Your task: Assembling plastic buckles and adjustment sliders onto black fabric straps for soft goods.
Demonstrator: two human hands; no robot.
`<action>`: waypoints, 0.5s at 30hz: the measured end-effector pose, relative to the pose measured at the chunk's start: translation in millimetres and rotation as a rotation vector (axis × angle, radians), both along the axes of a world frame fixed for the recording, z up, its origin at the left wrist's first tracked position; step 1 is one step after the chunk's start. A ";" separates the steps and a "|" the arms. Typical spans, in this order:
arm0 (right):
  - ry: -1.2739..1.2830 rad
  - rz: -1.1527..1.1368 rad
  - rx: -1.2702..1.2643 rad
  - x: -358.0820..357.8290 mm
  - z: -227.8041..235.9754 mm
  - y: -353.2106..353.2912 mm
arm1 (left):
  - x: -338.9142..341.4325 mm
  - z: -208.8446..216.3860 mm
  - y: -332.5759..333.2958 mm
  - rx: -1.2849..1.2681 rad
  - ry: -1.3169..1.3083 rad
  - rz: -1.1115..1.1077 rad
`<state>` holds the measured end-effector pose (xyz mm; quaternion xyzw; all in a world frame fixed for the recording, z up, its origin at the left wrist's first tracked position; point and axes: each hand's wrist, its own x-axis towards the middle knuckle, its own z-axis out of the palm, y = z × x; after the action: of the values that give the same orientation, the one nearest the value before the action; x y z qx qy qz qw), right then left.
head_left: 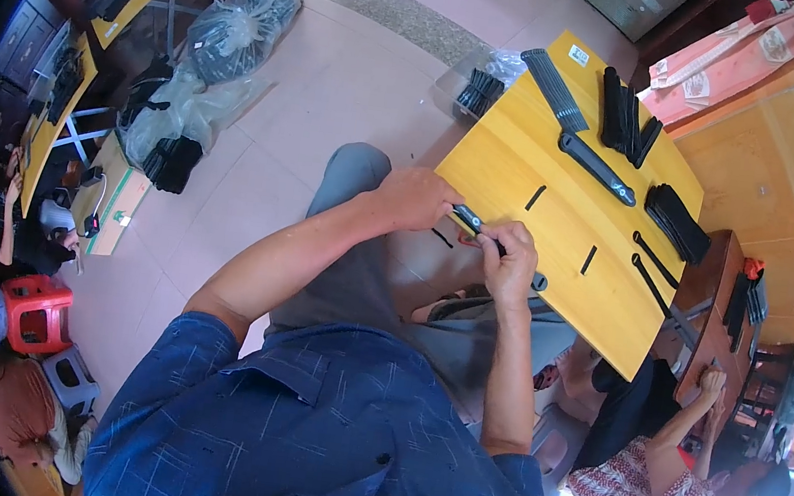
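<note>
At the near edge of the yellow table (620,330), my left hand (415,199) and my right hand (511,260) grip one long black strap-like piece (467,217) with a small pale round mark on it. The left fingers pinch its left end; the right fingers close round its middle, and its rounded end shows past them. A similar black piece (597,169) lies farther back on the table. Two short black strips (535,198) lie apart just beyond my hands. Thin black bands with looped ends (650,284) rest toward the right edge.
A row of grey-black strips (555,91) and black bundles (626,118) lie at the table's back; another bundle (676,223) sits right. A clear bin (476,89) stands beyond. Co-workers sit at right (655,488) and left. Plastic bags (240,31) and a red stool (37,313) stand left.
</note>
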<state>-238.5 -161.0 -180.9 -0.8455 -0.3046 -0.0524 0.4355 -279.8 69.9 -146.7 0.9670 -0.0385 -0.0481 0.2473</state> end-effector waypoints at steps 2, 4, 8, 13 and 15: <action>-0.006 0.004 -0.002 0.3 0.1 -0.3 | 3.7 -0.9 3.8 -0.008 -0.036 -0.023; -0.004 0.029 -0.007 0.9 1.7 -0.1 | 10.8 -1.8 8.4 -0.043 0.021 -0.061; -0.033 0.034 -0.012 1.4 1.7 -0.7 | 20.5 -10.2 16.6 -0.107 0.031 -0.093; -0.081 0.018 -0.023 4.2 6.6 4.5 | 19.2 -13.5 16.6 -0.144 -0.019 -0.127; -0.089 0.017 -0.031 2.1 6.7 19.5 | 14.6 -17.3 14.7 -0.119 -0.050 -0.120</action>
<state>-236.4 -141.5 -174.1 -0.8465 -0.3315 -0.0816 0.4086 -265.2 84.6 -163.9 0.9474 -0.1053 -0.0362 0.3001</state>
